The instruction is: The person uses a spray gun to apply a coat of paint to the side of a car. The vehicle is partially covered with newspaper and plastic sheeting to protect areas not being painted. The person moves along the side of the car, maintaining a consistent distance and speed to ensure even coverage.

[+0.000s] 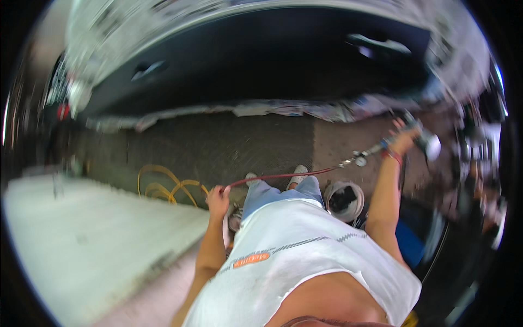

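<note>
I stand beside a dark car body (256, 60) whose upper parts are masked with paper. My right hand (403, 140) is raised to the right and grips a spray gun (422, 139) with a pale cup, its small gauge (359, 160) hanging below the handle. A red air hose (283, 176) runs from the gun across my legs to my left hand (218, 199), which is closed around it at hip height. My white shirt fills the lower middle of the view.
A yellow hose (163, 188) lies coiled on the dark floor to the left. A white bucket (344, 200) stands by my right foot. Masking paper (283, 109) trails along the car's lower edge. A pale raised surface (81, 240) spreads at lower left. Clutter crowds the right edge.
</note>
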Demonstrator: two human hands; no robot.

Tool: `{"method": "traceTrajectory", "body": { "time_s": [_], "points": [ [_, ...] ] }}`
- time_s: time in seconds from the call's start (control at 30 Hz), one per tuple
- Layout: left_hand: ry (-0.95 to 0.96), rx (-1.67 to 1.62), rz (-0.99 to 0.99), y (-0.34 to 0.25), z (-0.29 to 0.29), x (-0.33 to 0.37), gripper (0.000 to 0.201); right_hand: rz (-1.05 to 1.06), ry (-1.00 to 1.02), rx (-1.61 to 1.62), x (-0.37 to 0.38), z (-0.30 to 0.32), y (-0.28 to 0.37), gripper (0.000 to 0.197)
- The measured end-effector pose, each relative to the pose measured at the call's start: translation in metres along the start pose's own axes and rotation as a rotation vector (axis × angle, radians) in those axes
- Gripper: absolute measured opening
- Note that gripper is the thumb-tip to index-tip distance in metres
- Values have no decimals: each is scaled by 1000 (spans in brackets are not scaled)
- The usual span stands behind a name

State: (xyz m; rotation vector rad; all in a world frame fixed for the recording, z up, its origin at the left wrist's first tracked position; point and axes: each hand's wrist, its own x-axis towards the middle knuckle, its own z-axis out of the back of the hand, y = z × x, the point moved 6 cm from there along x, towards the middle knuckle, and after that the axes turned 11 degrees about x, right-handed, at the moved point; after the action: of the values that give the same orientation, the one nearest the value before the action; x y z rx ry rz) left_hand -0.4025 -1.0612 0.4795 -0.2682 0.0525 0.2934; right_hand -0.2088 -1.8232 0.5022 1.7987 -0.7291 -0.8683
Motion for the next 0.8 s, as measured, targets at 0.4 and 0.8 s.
{"method": "traceTrajectory", "body": {
  "time_s": [0.4,0.8],
  "points": [
    [-270,36,183,51,68,6,32,26,192,-158,-190,-136,-32,65],
    [-648,52,505,308,219,-7,26,-335,569,122,-461,-362,-114,64]
  ]
}}
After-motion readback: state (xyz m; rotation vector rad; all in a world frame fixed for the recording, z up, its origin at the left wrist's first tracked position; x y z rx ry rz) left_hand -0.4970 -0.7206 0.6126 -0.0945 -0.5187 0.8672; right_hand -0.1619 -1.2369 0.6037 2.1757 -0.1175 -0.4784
